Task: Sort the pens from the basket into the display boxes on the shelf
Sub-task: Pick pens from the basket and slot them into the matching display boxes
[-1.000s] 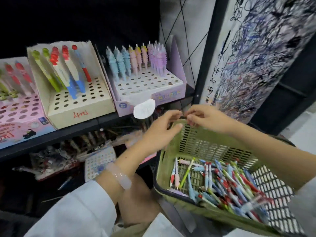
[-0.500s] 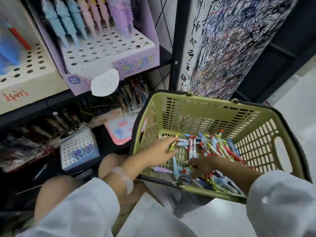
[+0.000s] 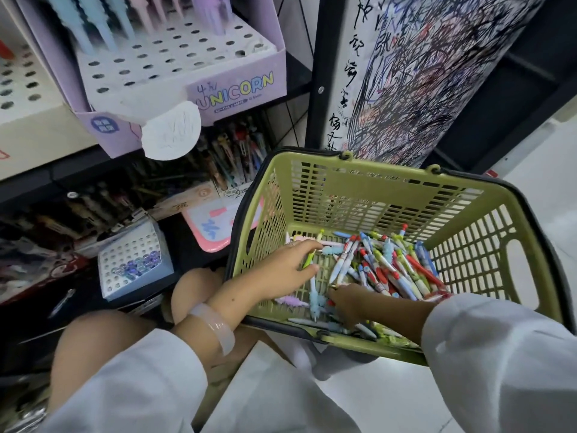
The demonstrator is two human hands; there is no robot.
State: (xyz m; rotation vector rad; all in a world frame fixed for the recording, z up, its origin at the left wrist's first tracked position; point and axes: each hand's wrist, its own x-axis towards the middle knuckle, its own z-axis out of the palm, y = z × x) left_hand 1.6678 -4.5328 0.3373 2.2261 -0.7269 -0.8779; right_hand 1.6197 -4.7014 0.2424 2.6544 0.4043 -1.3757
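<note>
A green plastic basket (image 3: 368,185) sits low in front of the shelf, holding several mixed pens (image 3: 387,270). My left hand (image 3: 281,270) is inside it at the left, its thumb and fingers pinching a green pen (image 3: 309,260). My right hand (image 3: 346,303) reaches in near the front wall, fingers down among the pens; what it holds is hidden. Up on the shelf stands the purple unicorn display box (image 3: 218,89), with pastel pens in its back rows. A cream display box (image 3: 28,120) stands to its left.
A lower shelf holds a small blue box with holes (image 3: 134,264), a pink tray (image 3: 215,226) and dark rows of pens. A scribbled paper panel (image 3: 421,73) and black upright post (image 3: 321,73) stand behind the basket. My knees (image 3: 103,348) are below.
Both hands left the basket's rim and dropped inside among the pens. My left hand has picked out a green pen. The view tilted down toward the basket.
</note>
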